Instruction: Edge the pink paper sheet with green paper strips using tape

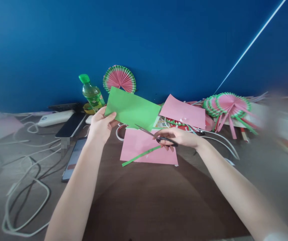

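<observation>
My left hand (102, 124) pinches the left end of a green paper sheet (133, 107), held up above the table. In my right hand (175, 138) is a pair of scissors (167, 142) with black handles, the blades pointing left at the sheet's lower edge. Whether the blades touch the paper I cannot tell. Below lies a pink paper sheet (136, 147) on the table, with a narrow green paper strip (140, 156) across it. Another pink sheet (184, 112) rests behind my right hand.
A pleated pink and green paper fan (118, 78) leans on the blue wall; several more fans (231, 104) lie at the right. A green-capped bottle (92, 92), a phone (75, 159), a white power bank (56, 118) and looped white cables (47, 187) are at the left.
</observation>
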Tool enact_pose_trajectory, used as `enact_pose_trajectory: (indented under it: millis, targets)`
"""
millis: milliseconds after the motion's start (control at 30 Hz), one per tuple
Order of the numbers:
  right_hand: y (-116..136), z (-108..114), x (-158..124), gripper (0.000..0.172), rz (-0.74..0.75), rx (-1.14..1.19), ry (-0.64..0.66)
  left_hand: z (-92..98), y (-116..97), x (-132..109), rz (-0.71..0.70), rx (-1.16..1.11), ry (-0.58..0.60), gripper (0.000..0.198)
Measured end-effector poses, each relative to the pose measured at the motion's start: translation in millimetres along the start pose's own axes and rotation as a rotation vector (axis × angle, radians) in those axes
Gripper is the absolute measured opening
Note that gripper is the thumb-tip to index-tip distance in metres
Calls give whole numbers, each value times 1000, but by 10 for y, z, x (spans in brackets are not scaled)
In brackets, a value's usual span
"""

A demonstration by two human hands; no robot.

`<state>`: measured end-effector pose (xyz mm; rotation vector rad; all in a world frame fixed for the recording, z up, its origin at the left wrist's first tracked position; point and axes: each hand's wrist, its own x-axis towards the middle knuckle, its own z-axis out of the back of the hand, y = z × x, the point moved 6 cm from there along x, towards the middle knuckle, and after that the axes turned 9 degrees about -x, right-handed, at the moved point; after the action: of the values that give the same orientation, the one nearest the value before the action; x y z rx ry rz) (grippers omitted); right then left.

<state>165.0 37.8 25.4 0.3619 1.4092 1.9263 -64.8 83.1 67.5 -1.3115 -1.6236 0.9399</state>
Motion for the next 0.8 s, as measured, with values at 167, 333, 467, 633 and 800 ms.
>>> enact_pose_trajectory:
  millis: [167,333,467,633,800]
  targets:
    - [1,8,-3,39,-7,-11,-42,-49,50,-24,31,-17,-9,22]
    - [13,20,1,38,16,-33,-59,-72,90,-28,47,-1,6,23]
    - [5,36,3,40,27,-58,-63,-80,108,-26,57,-14,11,24]
    - [-17,39,8,40,19,-58,-76,-67,120,-29,67,-58,-8,24]
    - [-41,42,13,42,7,-44,-85,-79,118,-37,79,-90,-2,23]
